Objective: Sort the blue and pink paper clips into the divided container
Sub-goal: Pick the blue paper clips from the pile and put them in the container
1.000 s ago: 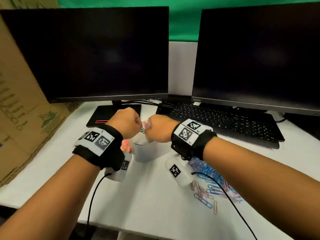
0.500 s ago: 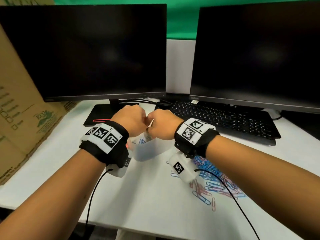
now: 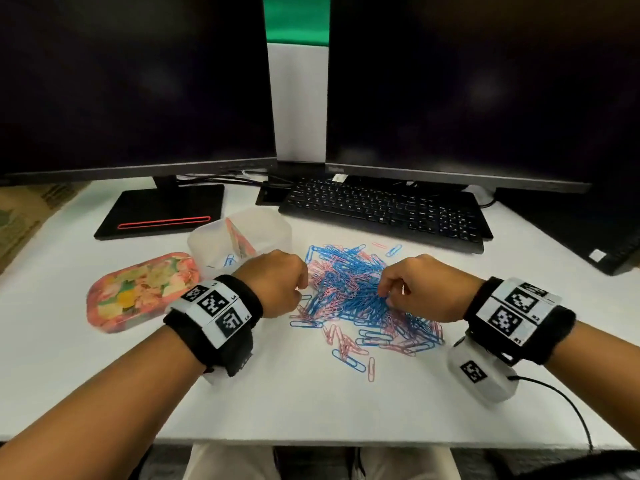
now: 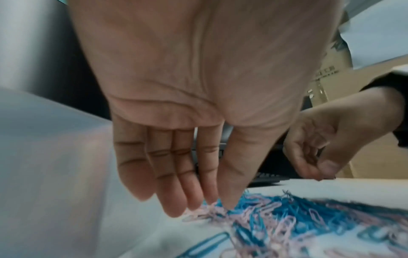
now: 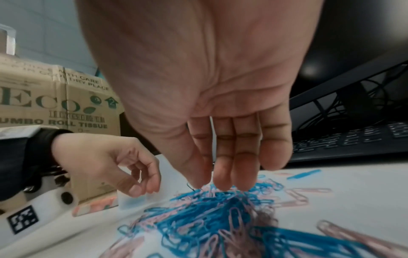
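We see a big pile of blue and pink paper clips lying mixed on the white table, in front of the black keyboard. A few clips lie apart at the near edge of the pile. The left hand is at the left side of the pile. Its fingers point down, held close together, and the tips touch some pink clips; we cannot tell if they have pinched one yet. The right hand is at the right side of the pile. Its fingers also point down, close together, with the tips just on top of the clips; we cannot tell if it holds one. Behind the left hand stands the clear divided container, near the pile but not touching it. A wall runs down its middle. We see a few blue clips at the bottom of the left part and some pink clips leaning by the middle wall, but we cannot tell for sure which part the pink ones sit in. Left of the container lies a flowery lid, flat on the table. Two dark screens stand at the back.
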`<state>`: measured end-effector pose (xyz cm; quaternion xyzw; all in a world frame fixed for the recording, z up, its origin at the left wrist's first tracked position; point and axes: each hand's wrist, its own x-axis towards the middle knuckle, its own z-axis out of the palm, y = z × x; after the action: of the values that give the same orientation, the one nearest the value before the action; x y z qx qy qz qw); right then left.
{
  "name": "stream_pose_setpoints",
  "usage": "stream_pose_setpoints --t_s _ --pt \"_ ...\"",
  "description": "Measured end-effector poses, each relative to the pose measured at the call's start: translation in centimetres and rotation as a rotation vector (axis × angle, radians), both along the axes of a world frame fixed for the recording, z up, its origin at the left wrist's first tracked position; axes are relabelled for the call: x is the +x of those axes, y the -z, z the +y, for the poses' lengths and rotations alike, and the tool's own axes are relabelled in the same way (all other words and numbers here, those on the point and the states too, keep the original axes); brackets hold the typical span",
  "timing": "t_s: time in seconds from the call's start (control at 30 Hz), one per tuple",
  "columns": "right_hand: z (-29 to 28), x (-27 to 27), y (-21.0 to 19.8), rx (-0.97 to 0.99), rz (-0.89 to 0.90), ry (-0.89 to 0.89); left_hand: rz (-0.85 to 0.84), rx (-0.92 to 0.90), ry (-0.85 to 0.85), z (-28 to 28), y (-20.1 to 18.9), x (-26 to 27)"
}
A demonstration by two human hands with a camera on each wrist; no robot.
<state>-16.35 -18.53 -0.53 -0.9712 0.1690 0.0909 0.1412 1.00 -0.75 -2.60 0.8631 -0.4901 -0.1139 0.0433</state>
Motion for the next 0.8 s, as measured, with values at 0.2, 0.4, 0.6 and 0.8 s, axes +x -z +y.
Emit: stream_pose_setpoints --t_s 0.2,0.4,0.6,0.8 --pt "1.0 0.4 1.2 -0.03 0.033 -0.052 -0.072 0.161 -0.073 -1.0 1.4 -0.3" --pt "1.6 1.7 1.7 -0.091 0.02 -0.138 -0.053 0.154 -0.113 -1.2 1.6 -0.5" --pt "1.4 2.7 2.2 -0.102 0.018 -0.148 -0.011 0.045 -0.122 -1.1 1.3 -0.3" --pt "1.8 3.6 2.9 -0.18 -0.023 -0.27 0.16 -0.126 -0.109 -1.0 0.8 -0.1"
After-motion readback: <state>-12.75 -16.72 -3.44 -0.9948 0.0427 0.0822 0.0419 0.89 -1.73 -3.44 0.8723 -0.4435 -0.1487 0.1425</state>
